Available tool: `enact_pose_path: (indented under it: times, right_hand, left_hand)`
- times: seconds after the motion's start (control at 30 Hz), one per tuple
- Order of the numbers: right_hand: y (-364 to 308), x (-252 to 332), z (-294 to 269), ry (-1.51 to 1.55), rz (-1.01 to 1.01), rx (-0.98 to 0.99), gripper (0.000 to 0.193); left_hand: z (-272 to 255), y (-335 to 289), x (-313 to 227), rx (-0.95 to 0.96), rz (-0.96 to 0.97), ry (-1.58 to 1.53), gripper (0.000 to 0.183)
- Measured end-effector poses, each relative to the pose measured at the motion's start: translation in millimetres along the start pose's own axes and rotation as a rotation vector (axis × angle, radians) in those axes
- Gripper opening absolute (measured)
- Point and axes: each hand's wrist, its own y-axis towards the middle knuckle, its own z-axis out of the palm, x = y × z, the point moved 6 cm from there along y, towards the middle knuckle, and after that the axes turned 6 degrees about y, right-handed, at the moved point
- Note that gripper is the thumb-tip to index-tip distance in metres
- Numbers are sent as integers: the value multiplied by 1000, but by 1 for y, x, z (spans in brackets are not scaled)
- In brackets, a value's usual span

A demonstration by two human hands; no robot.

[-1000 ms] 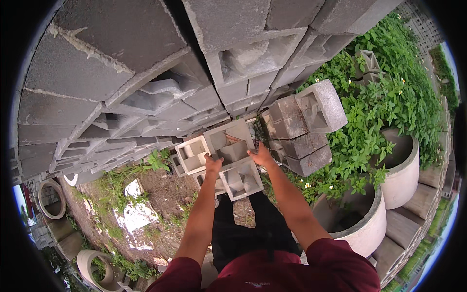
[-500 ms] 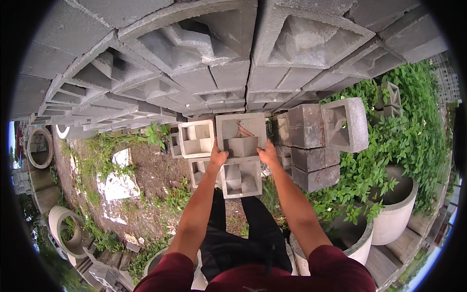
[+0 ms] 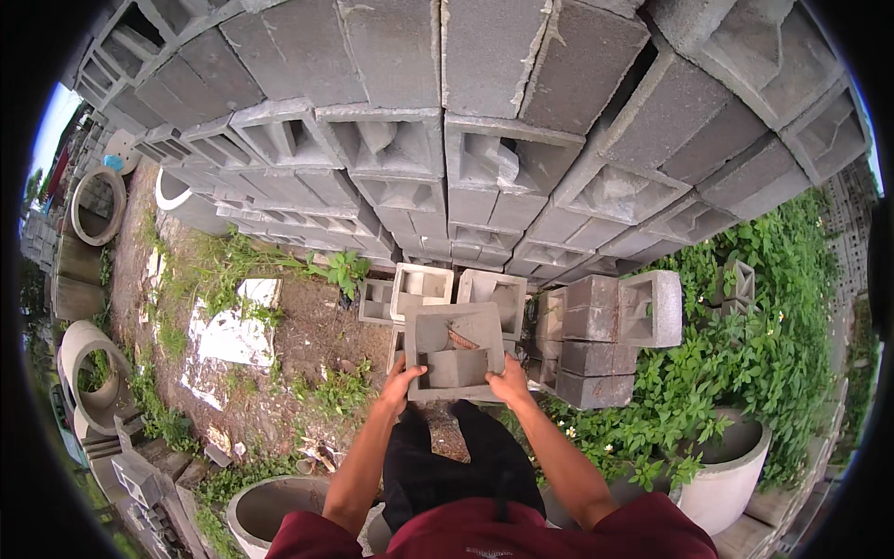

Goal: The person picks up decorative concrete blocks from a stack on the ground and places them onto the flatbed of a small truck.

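Observation:
A square grey hollow concrete block (image 3: 458, 368) is held in front of my legs by both hands. A curled brown dry leaf (image 3: 463, 341) lies inside its recess. My left hand (image 3: 400, 383) grips the block's left side near the lower corner, thumb over the edge. On the opposite side, my right hand (image 3: 508, 380) holds it the same way. Just beyond are a paler block (image 3: 422, 291) and another grey block (image 3: 494, 296). What lies directly beneath the held block is mostly hidden.
A tall wall of stacked concrete blocks (image 3: 391, 56) fills the far side. Darker blocks (image 3: 591, 309) are piled to the right, beside leafy plants (image 3: 782, 373). Round concrete rings (image 3: 729, 475) stand near right and left. A white broken sheet (image 3: 237, 331) lies on the ground at left.
Both hands have brought the block toward me, off its earlier spot above another block. A grey block behind it now shows. The view has tilted, showing more of the wall.

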Motion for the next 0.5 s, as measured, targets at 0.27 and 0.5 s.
enact_pose_path:
  times: [0.27,0.5]
  right_hand:
    - [-102,65,70,12,36,440,43]
    - [-215,149,229,520,388,848,79]
  left_hand:
    - [-91,-173,15,-112,-2,-299,69]
    - [-223,-328,25,-297,112,-475,53]
